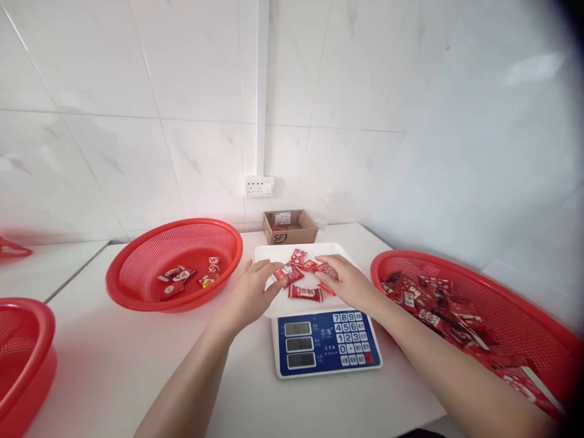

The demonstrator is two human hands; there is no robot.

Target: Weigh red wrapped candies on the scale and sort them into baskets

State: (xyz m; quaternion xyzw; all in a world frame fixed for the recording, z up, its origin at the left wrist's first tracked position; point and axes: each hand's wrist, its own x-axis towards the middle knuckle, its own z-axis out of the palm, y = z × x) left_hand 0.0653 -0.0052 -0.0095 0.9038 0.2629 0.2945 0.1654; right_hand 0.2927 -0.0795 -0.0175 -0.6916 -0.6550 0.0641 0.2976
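Observation:
A white weighing tray (269,309) sits on a digital scale with a blue keypad panel (326,344). Several small red snack packets (305,293) lie spread over the tray. From the left, my left hand (252,293) reaches over the tray's edge, thumb and fingers apart, its fingertips at a red packet (292,275). My right hand (349,281) comes in from the other side, thumb and fingers parted around another red packet (327,269). Whether either hand presses on its packet is hard to make out.
A red basket (137,274) at left holds several packets. Another red basket (456,267) on the right is heaped with them. Part of a third red basket (27,359) shows at the left edge. Behind the scale stand a cardboard box (296,236) and a clear bottle (323,210).

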